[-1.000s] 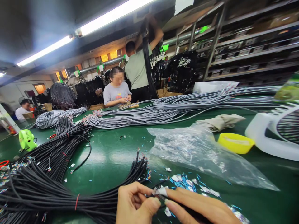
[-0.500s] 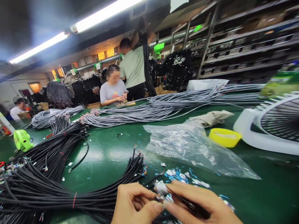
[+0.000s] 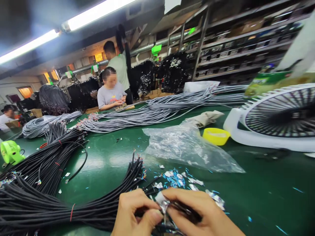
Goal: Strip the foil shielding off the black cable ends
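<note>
At the bottom centre my left hand (image 3: pixel 139 213) is closed, thumb and index finger pinched around what looks like a cable end, mostly hidden by the fingers. Crumpled silver foil (image 3: pixel 164 206) shows between the two hands. My right hand (image 3: pixel 201 213) is closed around a slim dark hand tool (image 3: pixel 185 209), whose exact kind is hidden in the palm. A white wrap (image 3: pixel 159 198) sits by my right index fingertip. Left of my hands lies a bundle of black cables (image 3: pixel 73 213) with a red tie, its stripped ends (image 3: pixel 141 164) pointing up beyond my left hand.
Blue insulation bits and foil scraps (image 3: pixel 176 178) litter the green table (image 3: pixel 108 164). Beyond lie a clear plastic bag (image 3: pixel 189 147), a yellow dish (image 3: pixel 216 136), a white fan (image 3: pixel 278 114) and grey cables (image 3: pixel 137 118). A small green fan (image 3: pixel 11 152) stands left. A seated co-worker (image 3: pixel 112 90) is across.
The view has swung right, so the scene sits further left. My hands stay together at the foil, and the right hand's tool has tilted slightly. The standing person behind has shifted.
</note>
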Demonstrator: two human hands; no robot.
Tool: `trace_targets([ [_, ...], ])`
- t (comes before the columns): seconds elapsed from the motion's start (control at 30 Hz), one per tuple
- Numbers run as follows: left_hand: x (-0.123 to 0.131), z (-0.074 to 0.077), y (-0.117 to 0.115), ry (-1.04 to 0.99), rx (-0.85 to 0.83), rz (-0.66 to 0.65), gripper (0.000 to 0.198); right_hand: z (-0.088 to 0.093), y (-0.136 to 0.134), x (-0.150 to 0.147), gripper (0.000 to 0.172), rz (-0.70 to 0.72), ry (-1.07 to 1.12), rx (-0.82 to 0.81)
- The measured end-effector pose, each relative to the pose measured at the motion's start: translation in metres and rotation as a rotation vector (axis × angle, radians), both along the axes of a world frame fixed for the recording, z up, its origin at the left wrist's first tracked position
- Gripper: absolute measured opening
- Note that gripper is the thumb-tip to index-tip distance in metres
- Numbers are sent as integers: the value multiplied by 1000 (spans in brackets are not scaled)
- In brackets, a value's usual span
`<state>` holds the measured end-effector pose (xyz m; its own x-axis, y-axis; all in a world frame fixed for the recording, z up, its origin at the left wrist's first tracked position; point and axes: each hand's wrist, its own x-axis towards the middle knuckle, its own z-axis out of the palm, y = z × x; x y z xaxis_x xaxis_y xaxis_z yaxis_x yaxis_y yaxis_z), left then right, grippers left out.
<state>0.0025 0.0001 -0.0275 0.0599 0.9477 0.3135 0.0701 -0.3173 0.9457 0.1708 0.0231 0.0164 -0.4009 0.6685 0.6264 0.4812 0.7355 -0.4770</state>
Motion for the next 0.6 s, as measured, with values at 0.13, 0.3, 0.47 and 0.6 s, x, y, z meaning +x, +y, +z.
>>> trace_targets([
  [0.13,-11,16,7,127,-327,-380,54,4,2,0,26,152,-68,201],
  [0.3,-5,34,18,-31,-638,-205,72,-5,9,8,34,122,-166,535],
  [0.47,2,37,15,-279,-526,-162,64,-21,20,11,33,-111,-101,314],
  [0.6,6,26,11,-326,-510,-96,65,-21,21,3,24,-87,57,-13],
])
